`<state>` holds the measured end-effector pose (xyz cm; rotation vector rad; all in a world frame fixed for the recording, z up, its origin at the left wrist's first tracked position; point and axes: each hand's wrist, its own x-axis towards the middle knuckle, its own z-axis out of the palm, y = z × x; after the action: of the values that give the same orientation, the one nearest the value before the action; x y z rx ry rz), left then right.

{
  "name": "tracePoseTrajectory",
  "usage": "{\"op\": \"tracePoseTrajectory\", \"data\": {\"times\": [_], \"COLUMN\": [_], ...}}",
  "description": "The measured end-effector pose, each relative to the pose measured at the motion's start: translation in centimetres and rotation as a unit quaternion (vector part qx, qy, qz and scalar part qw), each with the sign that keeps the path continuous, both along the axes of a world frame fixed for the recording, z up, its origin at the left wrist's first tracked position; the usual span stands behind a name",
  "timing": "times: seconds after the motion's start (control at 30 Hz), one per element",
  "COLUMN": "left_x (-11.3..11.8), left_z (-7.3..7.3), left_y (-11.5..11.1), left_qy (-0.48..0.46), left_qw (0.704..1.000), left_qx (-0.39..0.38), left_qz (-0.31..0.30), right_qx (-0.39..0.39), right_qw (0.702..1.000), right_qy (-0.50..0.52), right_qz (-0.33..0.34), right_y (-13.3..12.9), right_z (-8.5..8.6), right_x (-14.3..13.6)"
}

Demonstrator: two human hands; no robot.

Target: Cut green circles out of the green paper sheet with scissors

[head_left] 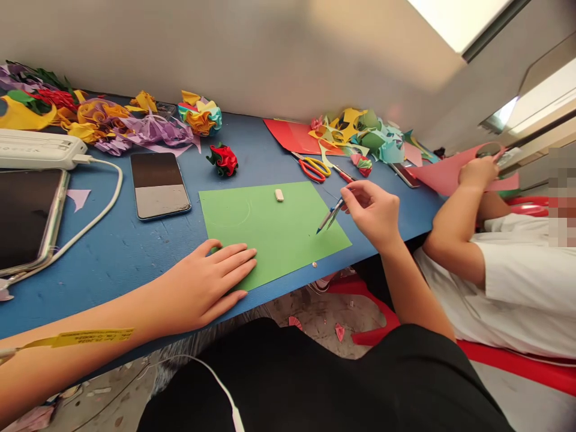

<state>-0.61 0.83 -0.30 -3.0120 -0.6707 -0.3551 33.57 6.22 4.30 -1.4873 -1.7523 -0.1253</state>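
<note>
Lying mid-frame, the green sheet (274, 231) runs longest left to right, its lower-left corner under the flat left hand (204, 285), while at centre right the right hand (373, 210) pinches a compass (333, 214) slanting down-left over it.

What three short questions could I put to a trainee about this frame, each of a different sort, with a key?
1. What is the right hand holding?
2. True or false: the left hand is lifted well off the green sheet.
3. Where is the red-and-dark-green paper flower? A) on the green sheet; B) on the table, beyond the sheet's far edge; C) on top of a phone.

Key:
1. A drawing compass.
2. False; it lies partly on the sheet.
3. B.
</note>
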Motion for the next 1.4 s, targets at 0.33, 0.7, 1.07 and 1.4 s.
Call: {"op": "tracePoseTrajectory", "data": {"times": [0.33,0.7,1.07,1.4], "left_x": [0.1,0.0,0.1,0.1], "left_z": [-0.1,-0.1,-0.1,0.0], "left_y": [-0.2,0.0,-0.1,-0.1], "left_qy": [-0.006,-0.007,-0.006,-0.018], "left_qw": [1.000,1.000,1.000,1.000], "left_qx": [0.000,0.007,0.002,-0.004], "left_qz": [0.003,0.001,0.005,0.003], "right_qx": [0.015,0.008,0.045,0.017], "right_qw": [0.999,0.994,0.979,0.979], "right_qy": [-0.033,-0.100,-0.198,-0.199], "right_qz": [0.029,0.053,0.022,-0.050], "right_y": [-0.7,-2.2,-1.4,-0.3], "right_z": [0.1,1.1,0.7,1.1], "right_x": [-1.3,-1.8,-1.9,-1.0]}}
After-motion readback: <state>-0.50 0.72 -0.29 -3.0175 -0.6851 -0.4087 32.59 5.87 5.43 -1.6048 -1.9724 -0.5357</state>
